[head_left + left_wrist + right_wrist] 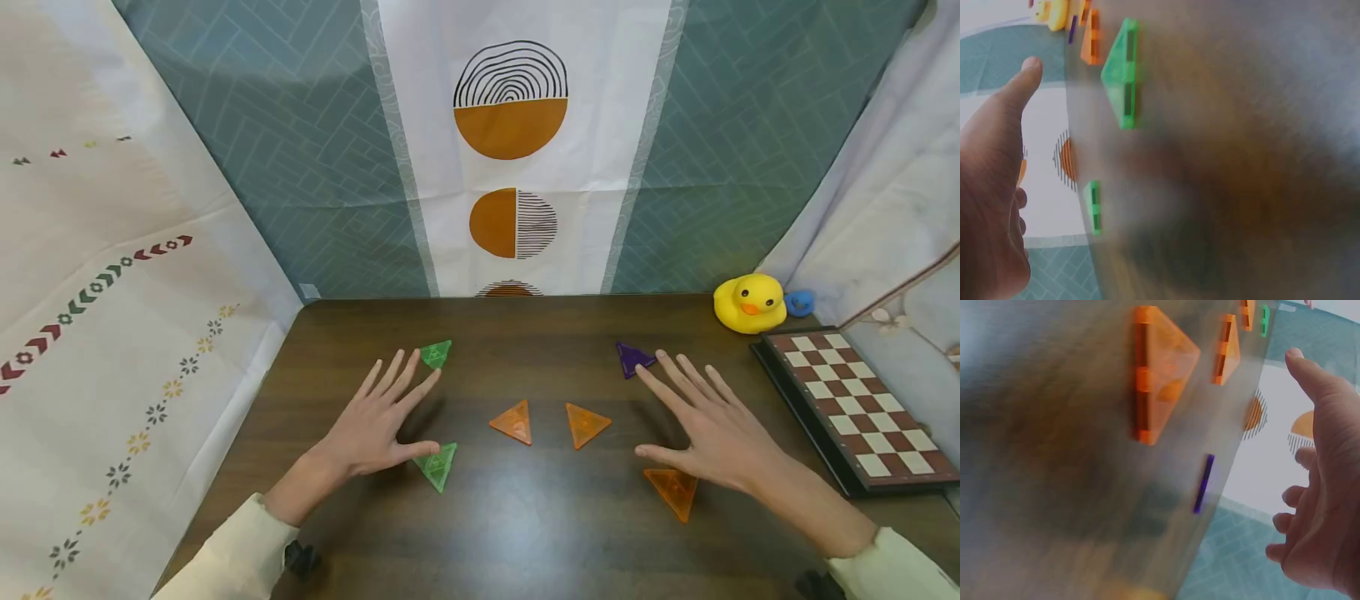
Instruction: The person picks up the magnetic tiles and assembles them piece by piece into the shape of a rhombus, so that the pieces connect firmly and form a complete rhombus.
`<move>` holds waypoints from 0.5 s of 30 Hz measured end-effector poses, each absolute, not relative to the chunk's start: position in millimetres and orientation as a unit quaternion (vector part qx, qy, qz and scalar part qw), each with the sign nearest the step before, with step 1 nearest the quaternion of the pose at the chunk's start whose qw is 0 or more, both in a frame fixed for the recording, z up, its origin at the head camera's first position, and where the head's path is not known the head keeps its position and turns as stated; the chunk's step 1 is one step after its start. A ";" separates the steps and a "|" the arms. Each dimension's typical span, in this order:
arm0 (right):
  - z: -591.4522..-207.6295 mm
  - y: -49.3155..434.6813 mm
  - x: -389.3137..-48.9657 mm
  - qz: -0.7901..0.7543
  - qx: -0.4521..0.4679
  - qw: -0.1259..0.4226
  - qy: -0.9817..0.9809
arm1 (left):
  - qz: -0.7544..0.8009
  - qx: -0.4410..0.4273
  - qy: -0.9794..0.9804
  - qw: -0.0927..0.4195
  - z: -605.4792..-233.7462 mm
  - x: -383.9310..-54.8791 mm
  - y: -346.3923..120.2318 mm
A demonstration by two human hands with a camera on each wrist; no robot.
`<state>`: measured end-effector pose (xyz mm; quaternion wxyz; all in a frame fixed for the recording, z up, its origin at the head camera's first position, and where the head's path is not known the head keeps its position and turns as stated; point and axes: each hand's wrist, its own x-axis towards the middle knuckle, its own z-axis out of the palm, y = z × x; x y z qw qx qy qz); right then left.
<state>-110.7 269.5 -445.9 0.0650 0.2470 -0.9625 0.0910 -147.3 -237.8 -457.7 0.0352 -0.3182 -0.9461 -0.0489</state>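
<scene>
My left hand (pixel 378 421), fingers spread and holding nothing, hovers at the left between two green triangular tiles. One green tile (pixel 437 354) lies just past its fingertips, the other (pixel 437 468) beside the thumb tip. On the right, my right hand (pixel 708 429) is spread out the same way, above the table. A purple triangular tile (pixel 632 358) lies by its index fingertip, and an orange triangular tile (pixel 675 492) is partly hidden under its thumb side. Two more orange tiles, a left one (pixel 514 422) and a right one (pixel 585 424), lie between the hands.
A checkered game board (pixel 862 404) with a black edge lies at the right of the dark wooden table (pixel 517 533). Behind it sits a yellow rubber duck (pixel 750 304) next to a small blue toy (pixel 799 302). Patterned cloths hang at the back and both sides.
</scene>
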 end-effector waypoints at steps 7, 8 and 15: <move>-435.9 244.7 -130.4 0.131 0.291 0.032 -0.947 | -0.072 -0.351 -0.932 0.046 -445.6 -168.6 -237.6; -436.3 240.4 -132.2 0.137 0.298 0.032 -0.944 | -0.079 -0.354 -0.931 0.045 -444.1 -172.4 -237.0; -449.8 201.1 -139.7 0.212 0.318 0.015 -0.924 | -0.152 -0.373 -0.914 0.044 -438.7 -200.0 -232.5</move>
